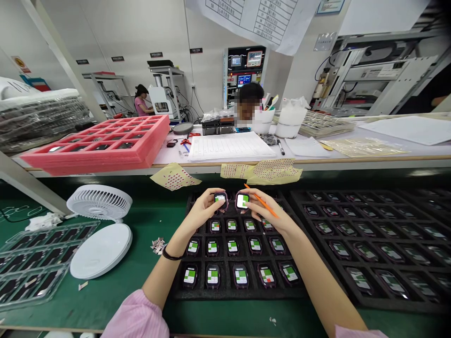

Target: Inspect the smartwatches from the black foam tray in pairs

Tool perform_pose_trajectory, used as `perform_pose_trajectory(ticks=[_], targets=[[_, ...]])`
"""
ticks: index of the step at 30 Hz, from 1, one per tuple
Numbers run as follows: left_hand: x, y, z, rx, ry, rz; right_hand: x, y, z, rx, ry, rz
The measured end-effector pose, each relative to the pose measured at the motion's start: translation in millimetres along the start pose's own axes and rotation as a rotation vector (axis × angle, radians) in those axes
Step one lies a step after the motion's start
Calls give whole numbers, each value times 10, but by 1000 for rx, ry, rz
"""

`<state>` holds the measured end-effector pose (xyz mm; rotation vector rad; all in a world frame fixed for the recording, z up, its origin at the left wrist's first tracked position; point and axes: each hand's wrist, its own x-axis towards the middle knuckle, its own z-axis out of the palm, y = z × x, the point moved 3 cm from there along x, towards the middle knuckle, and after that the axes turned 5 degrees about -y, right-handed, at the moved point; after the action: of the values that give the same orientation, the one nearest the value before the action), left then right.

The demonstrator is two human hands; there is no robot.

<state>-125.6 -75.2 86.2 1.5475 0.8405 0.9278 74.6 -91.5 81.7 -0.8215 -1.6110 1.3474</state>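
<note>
My left hand [205, 208] grips a smartwatch body [220, 198] with its screen lit, the thumb lying over the screen. In my right hand [261, 206] is another smartwatch body [242, 201], showing a white and green screen with the thumb at its lower right corner. An orange pen-like stick [262, 202] is tucked in the same hand, slanting across the fingers. Both hands are above the far rows of a black foam tray [225, 293]. Lit smartwatch bodies [241, 275] lie in the tray's compartments, their screens white and green, a few with red patches.
A second black tray [352, 293] of watches stands to the right. At left are a white fan [100, 251] and a clear plastic tray [35, 277]. A shelf ahead bears a pink foam tray [141, 159] and papers [230, 146]. Beyond it is another person [249, 96].
</note>
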Motion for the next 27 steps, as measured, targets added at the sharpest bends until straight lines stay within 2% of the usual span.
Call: perform_pose_trajectory(ticks=[8, 15, 22, 27], targets=[[-1, 9, -5, 5, 4, 7, 5, -22, -9, 10, 92, 19], [-14, 48, 6, 0, 1, -4, 2, -26, 1, 11, 66, 21], [-14, 50, -4, 6, 10, -7, -7, -13, 11, 22, -20, 32], [-6, 11, -19, 4, 13, 2, 8, -23, 13, 9, 82, 14]])
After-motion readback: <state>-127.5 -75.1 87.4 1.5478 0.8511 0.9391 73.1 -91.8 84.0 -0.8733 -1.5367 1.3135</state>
